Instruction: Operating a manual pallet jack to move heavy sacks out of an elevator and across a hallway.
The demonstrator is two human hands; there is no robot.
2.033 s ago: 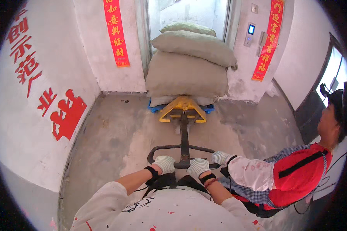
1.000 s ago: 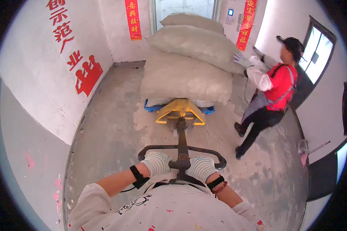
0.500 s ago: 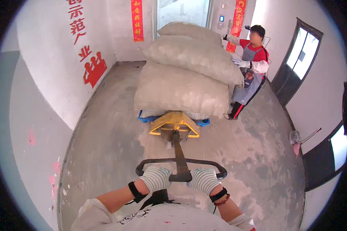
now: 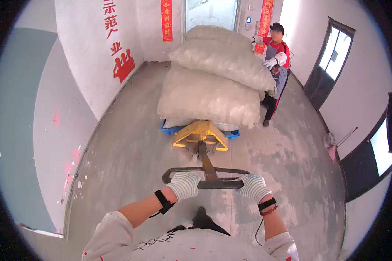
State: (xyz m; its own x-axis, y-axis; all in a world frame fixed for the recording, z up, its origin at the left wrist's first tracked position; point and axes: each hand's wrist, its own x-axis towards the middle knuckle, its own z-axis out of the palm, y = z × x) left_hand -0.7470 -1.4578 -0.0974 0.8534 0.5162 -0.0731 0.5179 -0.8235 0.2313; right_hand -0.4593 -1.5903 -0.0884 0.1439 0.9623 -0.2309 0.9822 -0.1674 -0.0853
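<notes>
Both my gloved hands grip the dark loop handle (image 4: 207, 177) of a yellow pallet jack (image 4: 200, 135). My left hand (image 4: 184, 185) is closed on the handle's left side, my right hand (image 4: 253, 187) on its right side. The jack's drawbar slopes down and away from me to the yellow base. On a blue pallet (image 4: 167, 128) over the forks lie three big pale sacks (image 4: 211, 93) stacked on one another. A co-worker in a red top and grey apron (image 4: 276, 65) stands at the stack's far right with a gloved hand on the upper sacks.
A white wall with red painted signs (image 4: 117, 65) runs along the left. An open doorway (image 4: 211, 15) lies behind the sacks, flanked by red banners. Dark doors (image 4: 329, 61) line the right wall, and a broom (image 4: 337, 143) lies near it. The floor is bare worn concrete.
The loaded jack has rolled back toward me out of the doorway. The co-worker moved from beside me at the handle to the far right side of the sacks.
</notes>
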